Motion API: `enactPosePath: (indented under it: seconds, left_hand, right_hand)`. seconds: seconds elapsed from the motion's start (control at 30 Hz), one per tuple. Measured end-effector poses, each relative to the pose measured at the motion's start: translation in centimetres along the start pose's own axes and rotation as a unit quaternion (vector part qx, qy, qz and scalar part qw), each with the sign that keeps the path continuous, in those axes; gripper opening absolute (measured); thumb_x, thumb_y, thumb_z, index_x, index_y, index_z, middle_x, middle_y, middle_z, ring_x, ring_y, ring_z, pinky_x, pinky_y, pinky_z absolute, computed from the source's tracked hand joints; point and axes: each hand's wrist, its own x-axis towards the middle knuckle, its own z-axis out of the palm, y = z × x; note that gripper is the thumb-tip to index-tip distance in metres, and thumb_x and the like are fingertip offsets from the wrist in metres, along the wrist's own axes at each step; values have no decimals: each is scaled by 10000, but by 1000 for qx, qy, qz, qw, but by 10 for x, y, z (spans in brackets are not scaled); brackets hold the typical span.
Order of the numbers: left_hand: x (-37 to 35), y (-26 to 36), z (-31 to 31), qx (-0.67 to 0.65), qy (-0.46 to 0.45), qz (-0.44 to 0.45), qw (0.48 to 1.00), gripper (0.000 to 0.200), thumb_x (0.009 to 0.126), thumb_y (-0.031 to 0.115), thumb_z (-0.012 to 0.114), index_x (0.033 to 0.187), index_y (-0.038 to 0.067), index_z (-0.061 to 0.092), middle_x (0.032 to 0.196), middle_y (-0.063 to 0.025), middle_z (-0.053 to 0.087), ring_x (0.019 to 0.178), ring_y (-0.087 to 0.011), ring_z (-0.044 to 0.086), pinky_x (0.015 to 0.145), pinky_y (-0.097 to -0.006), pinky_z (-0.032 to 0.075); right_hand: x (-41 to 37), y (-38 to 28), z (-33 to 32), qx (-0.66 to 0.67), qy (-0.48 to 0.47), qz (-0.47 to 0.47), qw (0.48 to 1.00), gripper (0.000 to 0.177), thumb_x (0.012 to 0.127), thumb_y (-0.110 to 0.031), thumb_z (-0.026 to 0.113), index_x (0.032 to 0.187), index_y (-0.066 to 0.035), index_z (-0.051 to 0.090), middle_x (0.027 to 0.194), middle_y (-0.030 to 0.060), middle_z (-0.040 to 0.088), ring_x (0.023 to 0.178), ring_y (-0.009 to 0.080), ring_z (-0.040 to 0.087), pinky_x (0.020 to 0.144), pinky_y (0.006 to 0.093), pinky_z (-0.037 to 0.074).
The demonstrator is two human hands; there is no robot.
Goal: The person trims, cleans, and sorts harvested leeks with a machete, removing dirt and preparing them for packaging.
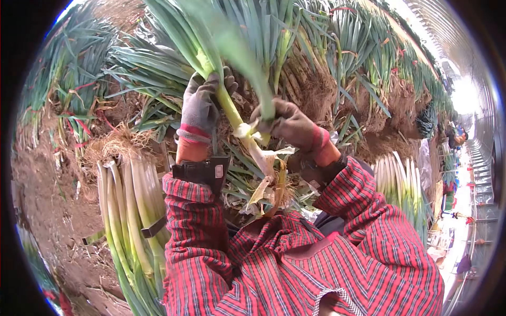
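Note:
My left hand [198, 108], in a grey glove with a red cuff, is closed around the stalk of a long green onion [228, 104]. Its leaves fan out toward the top, while the pale root end slants down toward my lap. Torn, dry outer skin [261, 189] hangs loose near the roots. My right hand [292, 125], also gloved, grips the lower end of a green onion leaf [253, 68] beside the stalk. That leaf is smeared by motion, and the fingertips around it are partly hidden.
Trimmed green onions with white stalks lie in a pile [129, 210] at left, near a metal bracket [154, 227]. Another pale-stalked bunch [398, 179] is at right. Untrimmed bundles [311, 68] with muddy roots line the back. Bare soil [47, 174] shows at far left.

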Motion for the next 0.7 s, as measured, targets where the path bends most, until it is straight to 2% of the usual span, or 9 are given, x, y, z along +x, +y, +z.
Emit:
enactPosePath:
  seconds: [0.03, 0.23, 0.33, 0.37, 0.4, 0.47, 0.53, 0.63, 0.7]
  left_hand:
    - [1, -5, 2, -16, 31, -20, 999, 269, 1005, 112, 465, 1251, 12, 511, 1070, -107, 653, 886, -196, 655, 770, -313, 557]
    - [2, -2, 13, 108, 94, 43, 989, 303, 984, 193, 522, 1227, 12, 534, 981, -71, 671, 716, -110, 630, 608, -240, 530]
    - [2, 6, 17, 137, 170, 88, 972, 338, 969, 201, 548, 1243, 5, 521, 881, -95, 668, 643, -101, 617, 539, -208, 531]
    - [10, 1, -3, -14, 131, 101, 986, 362, 958, 170, 555, 1263, -13, 484, 861, -104, 653, 642, -118, 619, 523, -235, 555]
    - [9, 19, 17, 43, 288, 46, 955, 332, 956, 134, 539, 1235, -29, 463, 849, -111, 637, 637, -137, 615, 500, -257, 560]
    - [21, 7, -15, 75, 228, 117, 964, 318, 950, 140, 555, 1195, -34, 450, 857, -104, 626, 626, -143, 607, 493, -261, 561]
    - [21, 3, -2, 119, 194, 118, 967, 384, 942, 244, 611, 1185, -9, 455, 835, -83, 611, 617, -140, 592, 490, -250, 529]
    - [34, 21, 29, 209, 221, 128, 944, 458, 943, 374, 609, 1158, -18, 510, 829, -73, 626, 625, -141, 597, 497, -254, 495]
    - [44, 44, 50, 224, 211, 153, 939, 472, 946, 389, 600, 1149, -31, 532, 848, -75, 635, 637, -143, 605, 518, -250, 498]
  right_hand:
    - [3, 6, -5, 109, -2, -43, 993, 224, 877, -98, 674, 1091, -51, 629, 975, -9, 661, 895, 89, 610, 827, 282, 508]
    - [13, 15, 15, -69, 46, -102, 991, 134, 925, -111, 621, 1041, -48, 600, 915, -14, 608, 851, 68, 572, 765, 233, 490]
    - [-37, 27, 14, -49, 14, -15, 999, 98, 955, -146, 572, 990, -60, 537, 883, -1, 568, 791, 86, 531, 735, 235, 444]
    - [-62, 33, 10, -64, 14, 8, 998, 118, 954, -172, 573, 990, -66, 537, 887, -2, 565, 780, 84, 525, 724, 226, 437]
    - [-90, 45, 2, -121, 14, 10, 992, 136, 947, -192, 577, 994, -69, 543, 895, -4, 561, 775, 82, 518, 720, 220, 431]
    - [-143, 85, -25, 40, 60, 53, 996, 155, 923, -186, 593, 1006, -61, 552, 917, -10, 550, 814, 66, 508, 730, 222, 426]
    - [-119, 41, -8, -152, 165, 25, 974, 253, 877, -248, 669, 996, -40, 590, 891, 1, 571, 811, 93, 536, 743, 252, 455]
    - [-101, 23, -16, -447, 98, 128, 880, 447, 815, -423, 712, 1126, -110, 640, 824, 131, 685, 730, 191, 666, 708, 358, 508]
    - [-99, 21, -8, -366, 47, 156, 916, 449, 800, -502, 702, 1036, -120, 681, 842, 142, 700, 779, 238, 690, 758, 358, 510]
